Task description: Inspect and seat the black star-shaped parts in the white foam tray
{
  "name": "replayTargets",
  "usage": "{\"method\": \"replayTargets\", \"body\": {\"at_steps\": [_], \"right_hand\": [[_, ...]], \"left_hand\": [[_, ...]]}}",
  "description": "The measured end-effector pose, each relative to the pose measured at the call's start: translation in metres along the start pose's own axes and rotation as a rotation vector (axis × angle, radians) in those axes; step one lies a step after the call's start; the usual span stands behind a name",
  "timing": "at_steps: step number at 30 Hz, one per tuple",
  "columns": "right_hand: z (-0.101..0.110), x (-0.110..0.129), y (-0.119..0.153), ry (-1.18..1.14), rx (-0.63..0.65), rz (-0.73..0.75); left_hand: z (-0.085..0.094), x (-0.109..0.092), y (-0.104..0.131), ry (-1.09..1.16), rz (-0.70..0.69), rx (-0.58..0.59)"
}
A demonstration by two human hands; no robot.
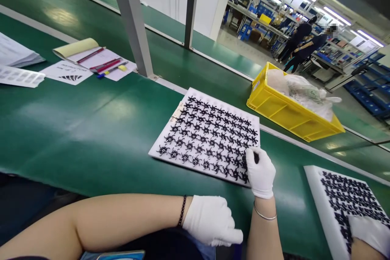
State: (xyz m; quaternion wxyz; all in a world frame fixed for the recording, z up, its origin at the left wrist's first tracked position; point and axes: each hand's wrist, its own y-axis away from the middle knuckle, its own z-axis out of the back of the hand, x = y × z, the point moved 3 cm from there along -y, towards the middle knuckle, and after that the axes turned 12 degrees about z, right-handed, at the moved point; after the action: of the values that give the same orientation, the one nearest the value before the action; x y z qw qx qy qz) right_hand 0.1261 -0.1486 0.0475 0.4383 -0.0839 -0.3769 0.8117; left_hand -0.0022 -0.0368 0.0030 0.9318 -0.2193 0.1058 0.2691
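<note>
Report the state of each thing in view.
White tray: flat, bearing rows of black parts.
Right hand: gloved, at tray's edge, grip unclear.
Left hand: gloved, fingers mostly curled, grip unclear.
Yellow crate: open, bags inside.
Notepad: open, pens on top.
Second tray: loaded, another person's hand over it.

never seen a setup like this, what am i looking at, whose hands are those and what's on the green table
There is no machine here, only a person's gloved left hand and right hand. The single picture comes from a camera worn on their head, looking forward and down. On the green table, a white tray bears rows of black bladed parts. The right hand is at the tray's right side, fingers pinched; whether it grips a part is hard to tell. The left is off the tray, with nothing visible in it. Another gloved hand, over a second tray, seems to be a co-worker's.
</note>
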Motion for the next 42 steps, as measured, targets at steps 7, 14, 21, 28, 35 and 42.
{"method": "replayTargets", "body": {"at_steps": [7, 14, 21, 28, 35, 42], "right_hand": [[-0.002, 0.015, 0.001, 0.019, 0.079, 0.166], [-0.006, 0.013, -0.001, 0.064, 0.055, 0.256], [-0.014, 0.022, 0.003, -0.037, 0.103, 0.311], [-0.016, 0.019, 0.002, -0.019, 0.102, 0.365], [-0.016, 0.019, 0.002, -0.007, 0.167, 0.38], [-0.017, 0.018, 0.003, -0.007, 0.196, 0.347]], "left_hand": [[0.003, 0.004, 0.0, 0.006, 0.047, -0.018], [-0.001, 0.001, 0.001, 0.007, 0.043, -0.032], [-0.002, 0.0, 0.001, 0.003, 0.022, -0.006], [-0.005, -0.001, 0.003, -0.001, 0.025, -0.014], [-0.006, -0.001, 0.003, -0.025, 0.023, -0.007], [-0.006, -0.003, 0.003, -0.032, 0.015, 0.011]]}}
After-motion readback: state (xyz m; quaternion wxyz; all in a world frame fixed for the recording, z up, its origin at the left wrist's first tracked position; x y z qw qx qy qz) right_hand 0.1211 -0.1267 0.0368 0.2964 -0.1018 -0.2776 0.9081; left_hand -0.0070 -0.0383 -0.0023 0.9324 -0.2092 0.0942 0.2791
